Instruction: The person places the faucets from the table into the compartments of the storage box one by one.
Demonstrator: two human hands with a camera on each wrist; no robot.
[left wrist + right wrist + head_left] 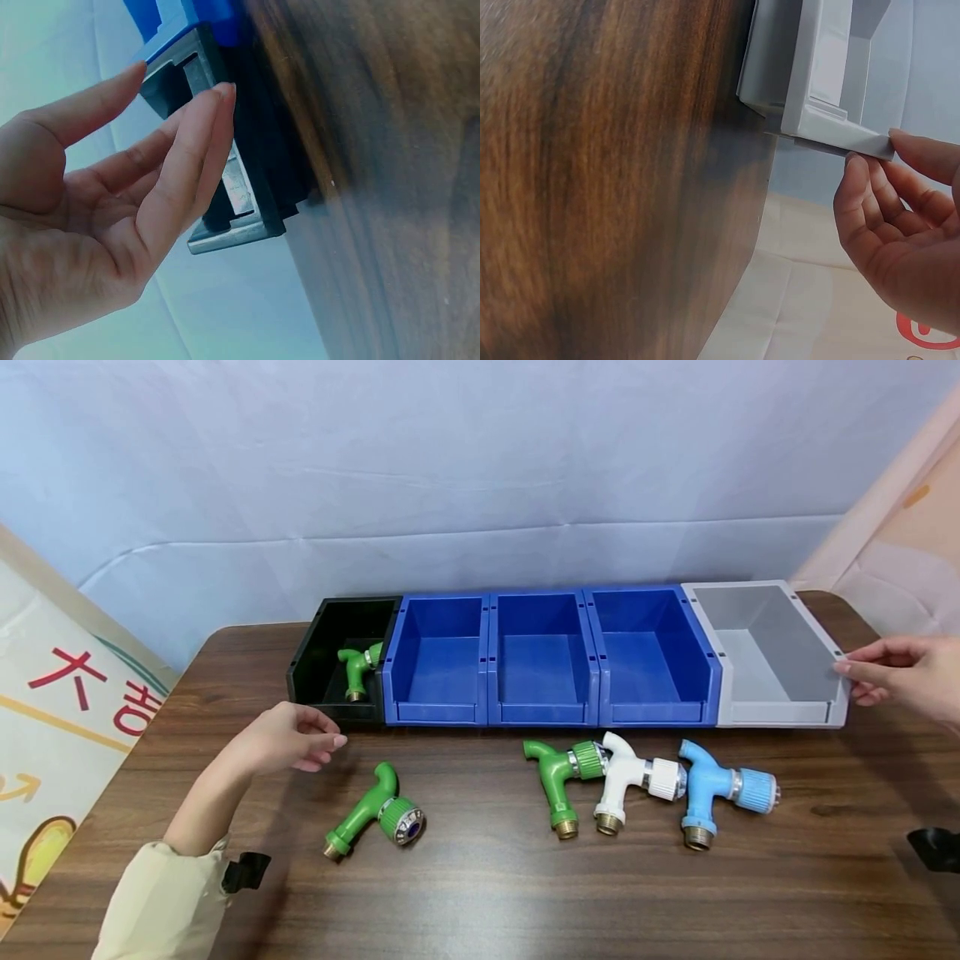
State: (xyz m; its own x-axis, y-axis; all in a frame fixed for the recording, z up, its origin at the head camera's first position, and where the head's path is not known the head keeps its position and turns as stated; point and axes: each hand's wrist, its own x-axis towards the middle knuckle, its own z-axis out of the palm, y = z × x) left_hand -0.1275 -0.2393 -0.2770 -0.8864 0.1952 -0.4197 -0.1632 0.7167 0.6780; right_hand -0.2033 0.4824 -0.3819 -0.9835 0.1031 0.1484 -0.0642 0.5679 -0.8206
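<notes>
In the head view my right hand (903,672) is at the right side of the grey bin (780,714). Thumb and fingers pinch that bin's rim (855,139), as the right wrist view shows. My left hand (288,739) hovers by the front left corner of the black bin (300,685). It holds nothing, its fingers loosely bent and the thumb apart from them in the left wrist view. One green tap (356,672) sits inside the black bin. Another green tap (371,814) lies on the table near my left hand.
Between the black and grey bins stand three blue bins (442,714) in a row. In front of them, toward the right, lie a green tap (555,777), a white tap (618,777) and a light blue tap (702,789) on the wooden table (525,902). A pale cloth (480,460) hangs behind.
</notes>
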